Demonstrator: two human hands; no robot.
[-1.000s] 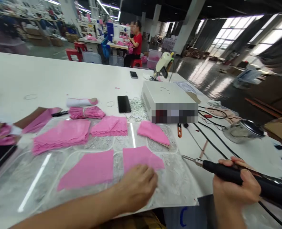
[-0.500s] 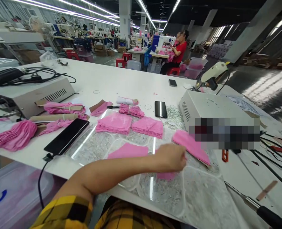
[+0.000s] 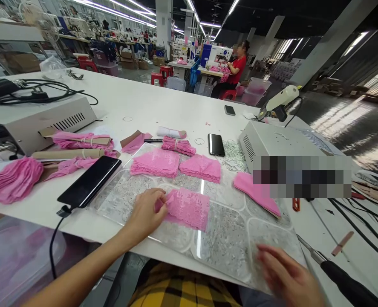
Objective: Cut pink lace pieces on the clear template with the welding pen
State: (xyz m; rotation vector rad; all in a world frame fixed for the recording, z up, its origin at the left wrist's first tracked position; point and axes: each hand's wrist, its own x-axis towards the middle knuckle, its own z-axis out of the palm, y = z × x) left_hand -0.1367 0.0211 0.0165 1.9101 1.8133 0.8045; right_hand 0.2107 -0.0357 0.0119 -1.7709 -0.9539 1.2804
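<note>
A pink lace piece (image 3: 189,209) lies on a glossy grey stone-patterned mat (image 3: 220,241), over some plain pink fabric along its lower edge. My left hand (image 3: 148,211) pinches its left end between thumb and fingers. Low at the right, my right hand (image 3: 287,275) hovers over the mat's near corner, slightly blurred, its fingers loosely stretched with nothing visible in them. Beside it lies a tool with a black handle (image 3: 348,277) and a metal shaft. Behind the lace piece sit two pink lace stacks (image 3: 155,163) (image 3: 200,168); to the right rests a folded pink fabric stack (image 3: 255,192).
Phones (image 3: 216,145) (image 3: 89,181) lie on the white table, the nearer one cabled. Grey metal boxes (image 3: 272,138) (image 3: 44,121) stand at both sides. Tied pink bundles (image 3: 178,146), white elastic loops (image 3: 235,154) and an orange-handled cutter (image 3: 296,204) lie around. A person in red sits at a sewing machine beyond.
My left hand has swung back from the folded stack at the right to the mat's middle. A lace piece now lies there, pinched at its left end. My right hand has come into view.
</note>
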